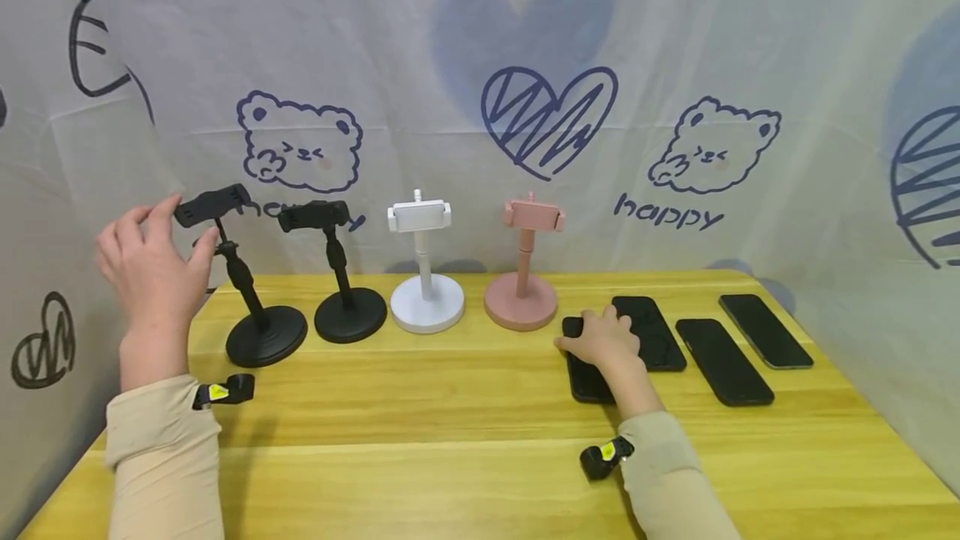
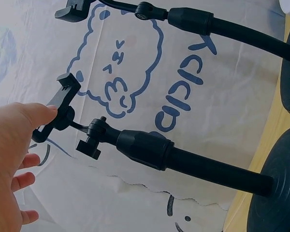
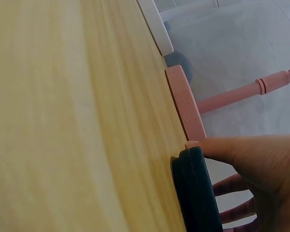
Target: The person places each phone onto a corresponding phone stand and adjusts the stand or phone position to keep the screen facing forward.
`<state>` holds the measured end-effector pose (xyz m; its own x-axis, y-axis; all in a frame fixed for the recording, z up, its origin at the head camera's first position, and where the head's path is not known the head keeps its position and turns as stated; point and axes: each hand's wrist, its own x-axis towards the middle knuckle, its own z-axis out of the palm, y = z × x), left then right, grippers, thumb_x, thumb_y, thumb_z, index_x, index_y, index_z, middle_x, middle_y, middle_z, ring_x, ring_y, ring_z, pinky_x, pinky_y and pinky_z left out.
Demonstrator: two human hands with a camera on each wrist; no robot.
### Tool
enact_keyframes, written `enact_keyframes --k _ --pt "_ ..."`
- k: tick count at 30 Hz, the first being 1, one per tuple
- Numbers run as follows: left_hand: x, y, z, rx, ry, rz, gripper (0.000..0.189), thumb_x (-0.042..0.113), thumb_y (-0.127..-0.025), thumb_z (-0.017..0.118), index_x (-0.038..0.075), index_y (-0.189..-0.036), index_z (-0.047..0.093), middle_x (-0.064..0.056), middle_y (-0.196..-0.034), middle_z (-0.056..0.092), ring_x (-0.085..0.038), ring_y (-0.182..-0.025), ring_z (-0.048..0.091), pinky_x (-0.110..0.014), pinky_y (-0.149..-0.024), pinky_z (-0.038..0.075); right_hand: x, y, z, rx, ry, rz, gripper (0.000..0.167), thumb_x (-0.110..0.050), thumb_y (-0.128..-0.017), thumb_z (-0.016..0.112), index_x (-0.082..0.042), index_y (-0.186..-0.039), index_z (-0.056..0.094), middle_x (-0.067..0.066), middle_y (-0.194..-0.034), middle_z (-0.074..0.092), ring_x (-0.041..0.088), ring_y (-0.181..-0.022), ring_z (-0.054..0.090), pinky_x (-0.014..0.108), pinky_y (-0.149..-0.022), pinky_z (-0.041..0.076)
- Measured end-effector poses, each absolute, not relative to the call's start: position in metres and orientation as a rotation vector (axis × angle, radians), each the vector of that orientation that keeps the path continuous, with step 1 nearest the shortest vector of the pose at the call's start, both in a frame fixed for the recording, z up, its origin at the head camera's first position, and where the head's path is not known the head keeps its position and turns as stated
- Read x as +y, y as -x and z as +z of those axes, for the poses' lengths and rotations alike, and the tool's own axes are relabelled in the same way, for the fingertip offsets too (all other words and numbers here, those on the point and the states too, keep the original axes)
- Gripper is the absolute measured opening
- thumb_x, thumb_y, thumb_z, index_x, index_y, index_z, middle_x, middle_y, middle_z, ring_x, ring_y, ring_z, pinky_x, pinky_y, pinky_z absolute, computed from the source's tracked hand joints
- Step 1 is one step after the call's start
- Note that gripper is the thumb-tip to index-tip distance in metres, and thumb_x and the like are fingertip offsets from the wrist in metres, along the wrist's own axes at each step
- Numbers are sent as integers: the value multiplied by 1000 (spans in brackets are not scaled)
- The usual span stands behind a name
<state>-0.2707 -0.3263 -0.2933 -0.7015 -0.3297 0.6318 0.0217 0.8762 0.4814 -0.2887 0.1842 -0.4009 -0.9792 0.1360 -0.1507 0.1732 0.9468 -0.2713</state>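
On the left, my left hand (image 1: pixel 153 261) pinches the clamp (image 2: pixel 63 104) of a black phone stand (image 1: pixel 266 336), thumb on one side; part of the index finger is hidden in the left wrist view. That stand's round base rests on the table. My right hand (image 1: pixel 603 340) grips a black phone (image 1: pixel 588 383) that lies by the pink stand, with the thumb at its edge in the right wrist view and the fingers across it. A second black phone (image 1: pixel 658 336) lies just beyond that hand.
Another black stand (image 1: pixel 351 315), a white stand (image 1: pixel 427 307) and a pink stand (image 1: pixel 521 302) line the back of the wooden table (image 1: pixel 412 473). Two more phones, one nearer (image 1: pixel 723 361) and one farther (image 1: pixel 765 332), lie at right. A printed cloth (image 1: pixel 420 48) hangs behind.
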Motion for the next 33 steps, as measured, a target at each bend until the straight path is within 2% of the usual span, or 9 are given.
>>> enact_keyframes --k 18,33 --pt "-325 274 -293 -2263 -229 -609 56 35 -98 54 16 -148 40 -25 -146 38 -43 -136 23 -62 -110 17 183 292 -402 2947 -322 -462 78 -52 -86 64 -10 -147 41 34 -144 30 52 -122 39 63 -88 46" --pt "-325 269 -291 -2322 -227 -627 58 41 -99 48 19 -151 35 -25 -147 36 -43 -138 20 -63 -110 15 182 291 -401 2954 -308 -524 79 -52 -83 66 -12 -147 42 34 -143 31 54 -125 39 70 -90 41"
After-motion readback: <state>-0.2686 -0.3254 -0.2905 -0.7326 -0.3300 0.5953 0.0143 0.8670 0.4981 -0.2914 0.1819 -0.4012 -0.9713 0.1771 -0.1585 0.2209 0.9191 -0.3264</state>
